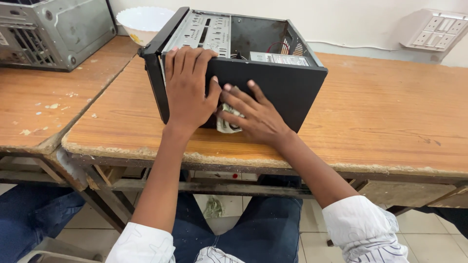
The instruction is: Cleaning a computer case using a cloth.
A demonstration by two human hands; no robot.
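Both hands, left hand [187,92] and right hand [256,117], press computer case [278,83].

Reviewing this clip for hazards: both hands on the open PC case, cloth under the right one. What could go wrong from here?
1. The computer case has exposed metal edges; the left hand grips over its top edge, so a cut seems possible.
2. The right hand presses a cloth against the side panel; a hard push might slide the case across the wooden table.
3. Loose red wires inside could snag.
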